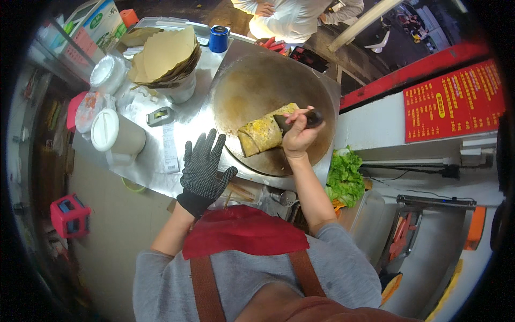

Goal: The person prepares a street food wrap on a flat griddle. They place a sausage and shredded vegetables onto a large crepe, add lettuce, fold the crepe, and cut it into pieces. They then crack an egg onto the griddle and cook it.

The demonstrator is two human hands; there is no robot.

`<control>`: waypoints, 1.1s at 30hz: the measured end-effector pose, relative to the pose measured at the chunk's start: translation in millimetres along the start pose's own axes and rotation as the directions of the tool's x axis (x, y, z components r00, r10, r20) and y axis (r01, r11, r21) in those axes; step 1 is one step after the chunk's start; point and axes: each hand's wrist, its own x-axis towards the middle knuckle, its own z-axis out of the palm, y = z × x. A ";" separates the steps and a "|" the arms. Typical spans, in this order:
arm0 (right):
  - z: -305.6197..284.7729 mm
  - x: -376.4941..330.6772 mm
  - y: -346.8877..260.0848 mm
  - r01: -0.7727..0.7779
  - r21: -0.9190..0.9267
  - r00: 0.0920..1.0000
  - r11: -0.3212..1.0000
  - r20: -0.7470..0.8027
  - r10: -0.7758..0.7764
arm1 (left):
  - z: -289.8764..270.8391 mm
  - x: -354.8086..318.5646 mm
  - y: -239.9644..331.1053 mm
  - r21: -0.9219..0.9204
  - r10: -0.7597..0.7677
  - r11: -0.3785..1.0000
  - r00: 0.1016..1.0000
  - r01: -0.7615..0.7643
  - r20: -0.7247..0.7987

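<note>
A folded yellow egg crepe (pixel 260 132) lies on the round brown griddle (pixel 249 80), toward its near side. My bare right hand (pixel 300 138) is closed round a dark-handled scraper (pixel 314 118). The scraper's dark blade is at the right part of the crepe; my fingers partly cover it, so I cannot tell whether it presses in. My left hand (pixel 205 170), in a black dotted glove, holds nothing. Its fingers are spread above the steel counter's front edge, left of the griddle and beside a long paper slip (pixel 170 149).
Left on the counter stand a white lidded jug (pixel 115 134), a tape dispenser (pixel 160 116), a tub of brown paper bags (pixel 163 59) and a blue can (pixel 219 39). Lettuce (pixel 345 177) sits right of the griddle. A person in white (pixel 287 21) stands beyond the counter.
</note>
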 end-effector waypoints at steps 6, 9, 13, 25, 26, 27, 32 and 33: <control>10.9 2.2 21.1 0.043 -0.034 0.994 0.999 0.106 -0.039 | 5.0 -5.2 -4.3 0.004 0.004 1.000 1.000 -0.004 -0.006; 17.0 1.5 16.8 0.024 0.019 0.997 1.000 0.069 -0.025 | 6.6 -10.0 -5.6 0.025 -0.002 1.000 1.000 0.002 -0.008; 12.7 3.5 20.8 -0.025 -0.011 0.994 1.000 0.106 0.026 | 5.4 -13.8 -5.6 0.061 -0.043 0.997 0.999 0.041 0.026; 0.5 -6.7 32.2 -0.045 -0.207 0.974 0.977 0.209 0.089 | 2.0 -24.7 -2.5 0.083 -0.044 0.996 0.999 0.043 0.007; 9.3 -0.7 29.5 0.046 -0.163 0.979 0.986 0.203 -0.012 | 1.5 -25.2 -2.4 0.090 -0.029 0.996 1.000 0.029 -0.001; 8.7 -0.9 27.6 0.069 -0.158 0.987 0.985 0.158 -0.043 | 1.3 -25.8 -1.9 0.097 -0.014 0.995 1.000 0.015 -0.008; 7.4 -10.0 35.8 0.148 -0.403 0.975 0.903 0.210 -0.066 | 1.5 -33.6 2.9 0.097 -0.002 0.995 1.000 0.001 0.012; 6.8 -7.3 32.4 0.145 -0.417 0.973 0.897 0.226 -0.052 | -1.3 -35.6 5.6 0.103 0.013 0.995 1.000 -0.014 0.016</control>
